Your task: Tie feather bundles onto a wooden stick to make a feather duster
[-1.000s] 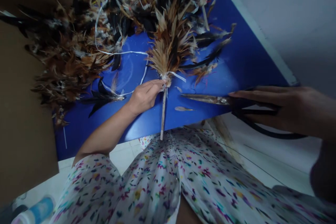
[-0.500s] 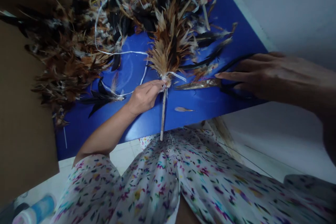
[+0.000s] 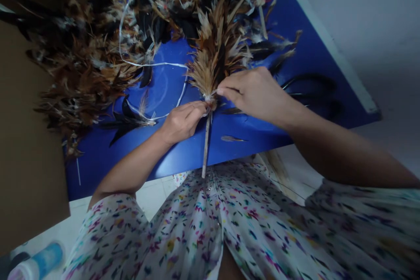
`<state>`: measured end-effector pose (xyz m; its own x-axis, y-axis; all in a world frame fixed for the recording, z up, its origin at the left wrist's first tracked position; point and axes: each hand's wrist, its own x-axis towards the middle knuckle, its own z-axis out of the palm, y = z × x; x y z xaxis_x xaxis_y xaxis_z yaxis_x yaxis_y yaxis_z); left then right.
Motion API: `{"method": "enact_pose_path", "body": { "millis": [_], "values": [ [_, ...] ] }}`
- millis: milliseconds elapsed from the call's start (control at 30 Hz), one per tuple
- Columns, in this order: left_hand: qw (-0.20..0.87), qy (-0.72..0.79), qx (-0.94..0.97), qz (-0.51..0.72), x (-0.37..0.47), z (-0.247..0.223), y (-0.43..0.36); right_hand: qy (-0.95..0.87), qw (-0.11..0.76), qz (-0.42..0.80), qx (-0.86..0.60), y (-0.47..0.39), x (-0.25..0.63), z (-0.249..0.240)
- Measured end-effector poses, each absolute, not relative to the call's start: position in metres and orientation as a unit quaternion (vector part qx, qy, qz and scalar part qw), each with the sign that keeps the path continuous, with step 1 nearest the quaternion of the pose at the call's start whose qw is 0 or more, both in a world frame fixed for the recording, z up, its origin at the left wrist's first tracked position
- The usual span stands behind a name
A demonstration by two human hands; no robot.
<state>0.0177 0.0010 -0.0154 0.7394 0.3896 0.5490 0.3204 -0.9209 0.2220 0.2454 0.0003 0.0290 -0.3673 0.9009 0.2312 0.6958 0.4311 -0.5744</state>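
Blue table [image 3: 183,153] spreads before us, just past our flowered shirt [image 3: 183,223]. On it lies the duster [image 3: 215,52], its stick [image 3: 206,144] pointing back at us, a loose feather [image 3: 232,138] to its right. Our left hand [image 3: 183,120] grips the duster where feathers meet stick; our right hand [image 3: 254,92], closed at the fingertips, pinches a white strip [image 3: 215,92] at that binding. Scissors [image 3: 232,110] lie partly hidden under our right arm. Farther off, white cord [image 3: 164,64] curves near a big feather pile [image 3: 88,61] on the left, and another stick [image 3: 263,22] lies to the right. Beyond stands a pale wall [image 3: 377,17].
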Motion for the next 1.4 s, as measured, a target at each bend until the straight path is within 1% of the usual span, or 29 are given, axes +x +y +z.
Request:
{"method": "enact_pose_path", "body": {
  "millis": [67,100,200,267,367,467,600,700,800,1000,1167,1300,1400],
  "values": [
    [0.063,0.181,0.931,0.31,0.018,-0.015,0.002,-0.786,0.299,0.213,-0.497,0.003,0.245,0.03],
    [0.067,0.177,0.931,0.311,0.018,-0.016,0.002,-0.771,0.317,0.242,-0.497,0.004,0.244,0.03],
    [0.082,0.181,0.924,0.325,0.017,-0.017,0.003,-0.683,0.382,0.409,-0.47,0.006,0.236,0.024],
    [0.113,0.201,0.91,0.344,0.016,-0.018,0.003,-0.608,0.417,0.501,-0.454,0.008,0.231,0.015],
    [0.2,0.268,0.864,0.378,0.015,-0.018,0.001,-0.561,0.443,0.547,-0.436,0.009,0.228,0.005],
    [0.324,0.326,0.778,0.428,0.019,-0.018,0.002,-0.54,0.445,0.586,-0.408,0.008,0.229,0.002],
    [0.487,0.342,0.642,0.483,0.026,-0.02,0.01,-0.478,0.452,0.646,-0.387,0.006,0.227,0.002],
    [0.547,0.345,0.584,0.491,0.03,-0.021,0.014,-0.435,0.459,0.68,-0.371,0.006,0.224,0.003],
    [0.556,0.358,0.574,0.483,0.031,-0.021,0.014,-0.423,0.467,0.687,-0.362,0.006,0.223,0.005],
    [0.49,0.413,0.626,0.444,0.032,-0.022,0.012,-0.46,0.461,0.66,-0.375,0.005,0.222,0.006],
    [0.468,0.406,0.635,0.46,0.031,-0.022,0.013,-0.481,0.466,0.647,-0.365,0.006,0.219,0.001],
    [0.505,0.362,0.605,0.498,0.032,-0.021,0.013,-0.546,0.476,0.587,-0.361,0.006,0.22,-0.001],
    [0.473,0.386,0.618,0.495,0.031,-0.023,0.013,-0.626,0.449,0.515,-0.376,0.004,0.222,-0.001]
  ]
}}
